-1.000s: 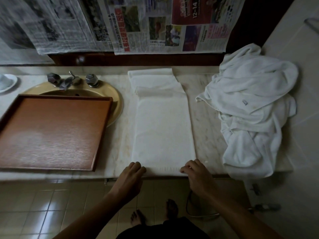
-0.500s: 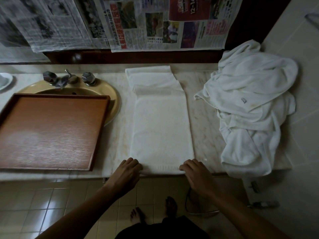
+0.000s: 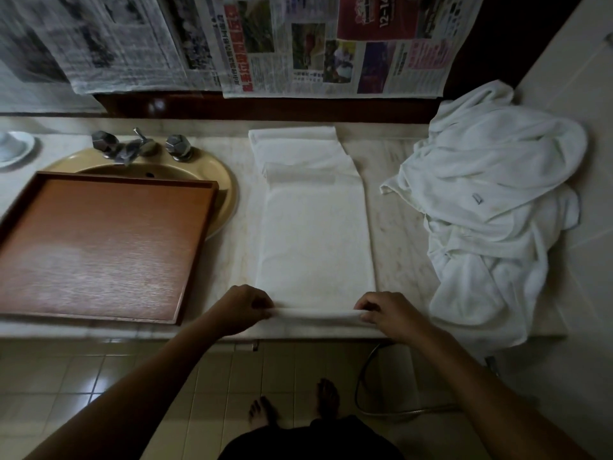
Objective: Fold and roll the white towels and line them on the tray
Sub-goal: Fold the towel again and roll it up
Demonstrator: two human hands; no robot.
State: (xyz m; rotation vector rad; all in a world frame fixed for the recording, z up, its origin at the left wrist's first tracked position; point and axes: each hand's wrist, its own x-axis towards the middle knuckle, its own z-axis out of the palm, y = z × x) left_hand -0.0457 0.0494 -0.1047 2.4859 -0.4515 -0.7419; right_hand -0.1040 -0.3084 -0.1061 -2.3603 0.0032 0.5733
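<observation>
White terry, the folded towel (image 3: 315, 234) lies lengthwise on the marble counter (image 3: 394, 227), its near edge curled into a thin roll. The left hand (image 3: 243, 308) and right hand (image 3: 386, 312) pinch that roll's ends, apparently fingers over thumbs. The wooden tray (image 3: 99, 247) sits left, the heaped towels (image 3: 497, 207) right.

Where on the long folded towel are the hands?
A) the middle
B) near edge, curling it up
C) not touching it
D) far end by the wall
B: the left hand and right hand pinch the near edge of the folded towel, curled into a small roll.
</observation>
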